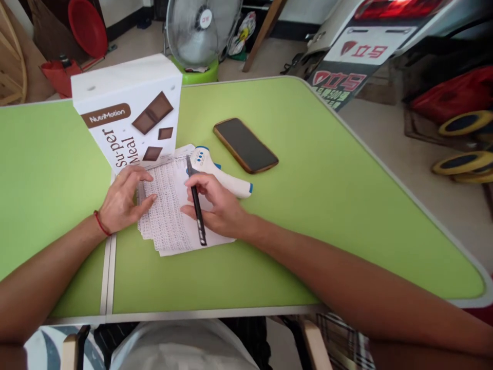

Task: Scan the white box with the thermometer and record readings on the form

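Right hand (220,209): here it is over the sheets, thumb and fingers clamped on the black pen, wrist angled in from the right.
Black pen (198,216): slanting through the grip, far end up by the top of the page; whether it touches the paper, I can't tell.
Left hand (120,204): resting on the left edge of the pages, thumb and fingers spread apart, a red bracelet (100,224) at the wrist.
Paper sheets (168,221): a loose, uneven stack between the two hands, rows of tiny marks down the left part of the top page, too small to read, and blank space to the right.
White box (133,141): standing just beyond the pages, "NutriMotion" and brown chocolate pieces on its front.
White-and-blue device (231,182): lying beside the right hand, at the upper right of the stack.
Phone (246,144): dark-screened, brown-edged, out past the device.
Tabletop (327,216): bright green, pale rim, carrying the lot.
Fan (204,36): on the far side, beyond the edge.
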The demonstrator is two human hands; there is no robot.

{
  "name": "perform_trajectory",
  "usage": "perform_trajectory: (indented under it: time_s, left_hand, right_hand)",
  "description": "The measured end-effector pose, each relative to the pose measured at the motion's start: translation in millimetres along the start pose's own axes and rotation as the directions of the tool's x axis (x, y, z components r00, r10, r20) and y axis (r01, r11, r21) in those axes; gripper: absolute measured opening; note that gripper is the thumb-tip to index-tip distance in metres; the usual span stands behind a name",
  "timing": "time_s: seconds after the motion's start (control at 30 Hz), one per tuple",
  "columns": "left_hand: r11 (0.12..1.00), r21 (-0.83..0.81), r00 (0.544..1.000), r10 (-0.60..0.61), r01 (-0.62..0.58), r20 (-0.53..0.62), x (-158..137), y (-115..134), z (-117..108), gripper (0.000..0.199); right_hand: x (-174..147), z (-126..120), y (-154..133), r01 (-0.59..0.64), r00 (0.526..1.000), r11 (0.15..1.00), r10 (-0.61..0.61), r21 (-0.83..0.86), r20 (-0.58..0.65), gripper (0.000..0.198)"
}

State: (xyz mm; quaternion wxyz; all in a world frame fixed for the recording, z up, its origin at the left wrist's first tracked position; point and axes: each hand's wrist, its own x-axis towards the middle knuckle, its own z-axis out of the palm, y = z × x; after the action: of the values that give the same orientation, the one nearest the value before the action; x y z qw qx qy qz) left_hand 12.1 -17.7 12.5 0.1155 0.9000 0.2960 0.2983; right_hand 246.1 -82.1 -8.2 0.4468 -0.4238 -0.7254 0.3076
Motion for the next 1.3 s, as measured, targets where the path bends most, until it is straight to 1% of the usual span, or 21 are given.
perform_trajectory:
  time_s: [0.07,0.17,0.2,0.27,0.33,0.4,0.47,0.63,0.77,0.87,1.03,1.13,1.3]
  left_hand:
    - [1.0,-0.008,0.996,-0.024,0.025,0.09,-1.3,-2.9,2.0,0.04]
    - [0.999,0.047,0.982,-0.001,-0.008,0.191,-2.0,-6.1,5.0,0.059]
    - [0.997,0.067,0.976,0.018,-0.034,0.219,-1.8,-6.5,5.9,0.062]
    - [0.993,0.094,0.968,0.05,-0.075,0.246,-1.1,-6.5,7.3,0.064]
    - [0.991,0.101,0.967,0.061,-0.089,0.248,-0.5,-6.2,7.7,0.065]
    - [0.99,0.103,0.967,0.065,-0.092,0.246,-0.5,-6.1,7.3,0.065]
    - [0.99,0.104,0.965,0.065,-0.094,0.252,-0.8,-6.5,6.5,0.066]
    - [0.991,0.095,0.96,0.065,-0.094,0.274,-0.7,-7.6,5.4,0.066]
    - [0.99,0.081,0.951,0.083,-0.112,0.298,1.2,-6.6,3.5,0.065]
    - [0.989,0.057,0.943,0.112,-0.136,0.313,2.9,-5.5,2.2,0.065]
    - [0.986,0.07,0.948,0.123,-0.149,0.294,3.3,-4.5,3.4,0.067]
    - [0.987,0.057,0.949,0.127,-0.15,0.29,2.8,-5.1,4.3,0.062]
    - [0.99,0.02,0.951,0.127,-0.138,0.281,3.6,-7.2,3.7,0.042]
  right_hand:
    - [-4.3,6.1,-0.8,-0.056,0.998,0.996,0.056,0.071,0.0,0.023]
    - [-7.6,8.7,0.6,-0.078,0.996,0.98,0.086,0.184,-0.036,0.035]
    - [-7.4,8.1,1.4,-0.098,0.992,0.973,0.112,0.207,-0.058,0.035]
    - [-5.7,6.1,2.6,-0.161,0.978,0.961,0.186,0.224,-0.096,0.028]
    - [-3.4,4.7,2.5,-0.21,0.967,0.953,0.236,0.217,-0.099,0.017]
    - [-1.4,4.9,0.2,-0.212,0.969,0.957,0.232,0.197,-0.084,0.011]
    - [-0.1,6.1,-4.3,-0.2,0.972,0.963,0.217,0.179,-0.085,0.008]
    - [1.7,5.2,-15.4,-0.222,0.966,0.969,0.233,0.104,-0.109,0.006]
    - [2.6,0.3,-15.7,-0.235,0.968,0.968,0.24,0.086,-0.066,0.007]
    - [1.5,1.3,-13.4,-0.255,0.966,0.965,0.257,0.058,-0.032,0.01]
    - [-2.1,9.7,-9.3,-0.214,0.976,0.977,0.214,0.013,-0.034,0.011]
    - [-2.6,11.3,-8.5,-0.2,0.979,0.98,0.2,-0.002,-0.033,0.012]
    - [-2.0,10.5,-11.4,-0.189,0.982,0.981,0.189,-0.053,0.0,0.013]
